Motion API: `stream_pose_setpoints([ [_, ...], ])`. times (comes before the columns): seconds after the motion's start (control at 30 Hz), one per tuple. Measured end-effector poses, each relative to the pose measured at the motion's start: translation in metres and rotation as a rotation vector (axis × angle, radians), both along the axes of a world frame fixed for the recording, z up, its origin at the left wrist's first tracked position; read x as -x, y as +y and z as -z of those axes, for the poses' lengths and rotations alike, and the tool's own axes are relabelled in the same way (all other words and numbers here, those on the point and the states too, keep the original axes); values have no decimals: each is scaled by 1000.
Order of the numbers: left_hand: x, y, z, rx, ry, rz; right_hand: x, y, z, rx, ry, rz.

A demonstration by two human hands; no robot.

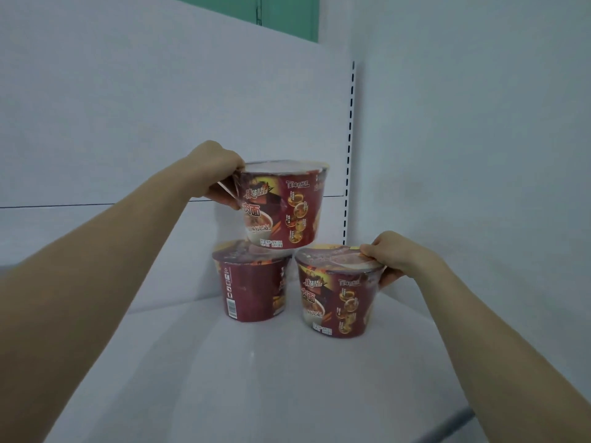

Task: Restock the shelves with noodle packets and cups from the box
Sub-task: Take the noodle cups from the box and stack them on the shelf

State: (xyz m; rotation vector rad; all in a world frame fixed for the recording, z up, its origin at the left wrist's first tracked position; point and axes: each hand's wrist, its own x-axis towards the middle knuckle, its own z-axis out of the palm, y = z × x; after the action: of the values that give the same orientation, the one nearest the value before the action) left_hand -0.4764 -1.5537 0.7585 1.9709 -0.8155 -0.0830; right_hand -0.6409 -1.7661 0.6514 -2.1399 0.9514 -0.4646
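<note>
On the white shelf (256,378), near the back corner, the left cup (252,282) and right cup (339,298) stand side by side. The top cup (284,206) sits above, across both lids. The left grip (220,177) is clamped on the top cup's rim, and the right grip (393,257) pinches the right cup's rim.

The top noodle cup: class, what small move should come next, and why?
Probably ease the top cup down until its base sits squarely across both lids, then let go. The left hand grips its rim, its base bridges the left lower cup and right lower cup, and the right hand holds the latter's rim.
</note>
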Motion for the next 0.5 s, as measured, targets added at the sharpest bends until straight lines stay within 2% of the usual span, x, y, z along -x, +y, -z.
stream_pose_setpoints([
  [0.5, -32, -49, 9, -60, 2, -49, -70, -58, 2, 5, -23, -29],
])
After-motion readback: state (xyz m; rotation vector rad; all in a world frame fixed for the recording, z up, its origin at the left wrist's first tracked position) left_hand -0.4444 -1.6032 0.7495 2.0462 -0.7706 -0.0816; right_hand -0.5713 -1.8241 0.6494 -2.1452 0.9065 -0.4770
